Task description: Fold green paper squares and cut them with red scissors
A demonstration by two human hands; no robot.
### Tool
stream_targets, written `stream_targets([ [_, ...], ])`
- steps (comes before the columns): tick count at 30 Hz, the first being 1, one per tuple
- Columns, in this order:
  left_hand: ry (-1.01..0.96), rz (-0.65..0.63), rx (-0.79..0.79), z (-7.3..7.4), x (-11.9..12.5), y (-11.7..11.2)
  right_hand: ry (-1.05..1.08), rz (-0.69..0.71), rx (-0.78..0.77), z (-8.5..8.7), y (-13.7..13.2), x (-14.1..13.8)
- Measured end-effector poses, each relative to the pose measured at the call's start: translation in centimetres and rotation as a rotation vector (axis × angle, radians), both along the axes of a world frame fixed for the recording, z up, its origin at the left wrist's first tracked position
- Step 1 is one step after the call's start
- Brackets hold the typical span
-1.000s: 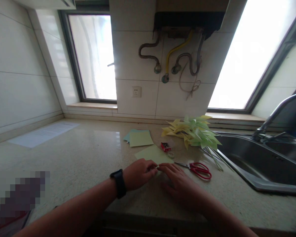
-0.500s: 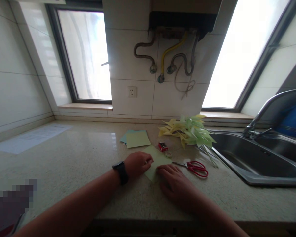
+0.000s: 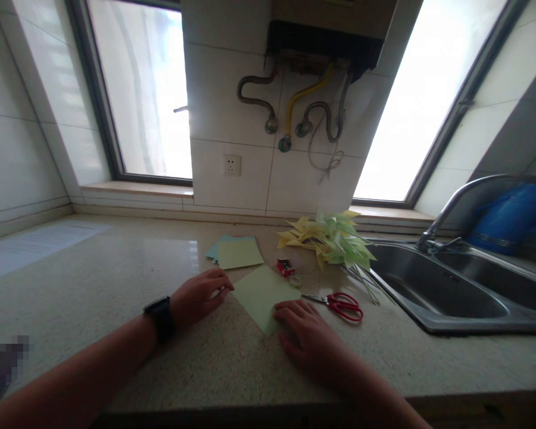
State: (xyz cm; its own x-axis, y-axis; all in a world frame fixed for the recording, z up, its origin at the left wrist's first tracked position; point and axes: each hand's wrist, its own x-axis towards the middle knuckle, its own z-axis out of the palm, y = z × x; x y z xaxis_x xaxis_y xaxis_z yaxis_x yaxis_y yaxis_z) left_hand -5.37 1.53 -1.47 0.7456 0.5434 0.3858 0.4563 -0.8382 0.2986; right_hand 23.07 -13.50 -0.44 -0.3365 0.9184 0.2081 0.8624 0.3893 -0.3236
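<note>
- The left hand (image 3: pixel 201 297) comes in from eight o'clock, palm down, fingers loosely bent with the thumb beneath; its tips are at the nine o'clock corner of a pale-green square sheet of paper (image 3: pixel 261 292), and I cannot tell whether they pinch it.
- The right hand (image 3: pixel 308 336) reaches in from five o'clock, palm down, fingers slightly bent and a little spread, tips resting on the sheet's near right edge without closing around it.
- That sheet lies flat between the hands on the speckled cream stone counter (image 3: pixel 129 310), one corner pointing to six o'clock, well apart from the counter's front edge.
- Toward ten o'clock, a broad stretch of counter runs from the left hand to a white printed page (image 3: pixel 40 247).
- At three o'clock, red-handled metal scissors (image 3: pixel 339 305) sit tight against the sheet's corner; farther out is the stainless-steel sink (image 3: pixel 455 326).
- At one o'clock, a small red open box (image 3: pixel 285 267) stands near the sheet's far edge.
</note>
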Motion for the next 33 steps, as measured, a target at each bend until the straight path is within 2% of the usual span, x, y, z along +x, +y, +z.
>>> stream_targets([
  [9, 0.045, 0.034, 0.029, -0.8, -3.9, 1.0, 0.013, 0.010, 0.006, -0.2, -0.1, 0.1],
  [13, 0.055, 0.089, 0.031, -0.8, -5.1, 1.2, 0.018, 0.009, 0.015, -0.4, 0.0, 0.2],
  [18, 0.047, 0.189, 0.052, -1.0, -4.9, 2.2, 0.020, 0.015, 0.024, -0.4, 0.0, 0.2],
  [22, 0.035, 0.272, 0.086, -0.5, -3.2, 2.3, 0.024, 0.043, 0.035, -0.4, 0.0, 0.2],
  [24, 0.032, 0.286, 0.095, -0.1, -1.7, 1.2, 0.026, 0.065, 0.040, -0.4, 0.1, 0.3],
  [26, 0.037, 0.265, 0.092, 0.4, 0.2, -1.0, 0.027, 0.095, 0.040, -0.4, 0.1, 0.4],
  [30, 0.087, 0.162, 0.051, 0.5, 3.0, -7.3, 0.022, 0.156, 0.034, -0.4, 0.3, 0.6],
  [33, 0.151, 0.089, 0.015, 0.2, 3.3, -11.7, 0.016, 0.202, 0.026, -0.2, -0.1, 0.6],
])
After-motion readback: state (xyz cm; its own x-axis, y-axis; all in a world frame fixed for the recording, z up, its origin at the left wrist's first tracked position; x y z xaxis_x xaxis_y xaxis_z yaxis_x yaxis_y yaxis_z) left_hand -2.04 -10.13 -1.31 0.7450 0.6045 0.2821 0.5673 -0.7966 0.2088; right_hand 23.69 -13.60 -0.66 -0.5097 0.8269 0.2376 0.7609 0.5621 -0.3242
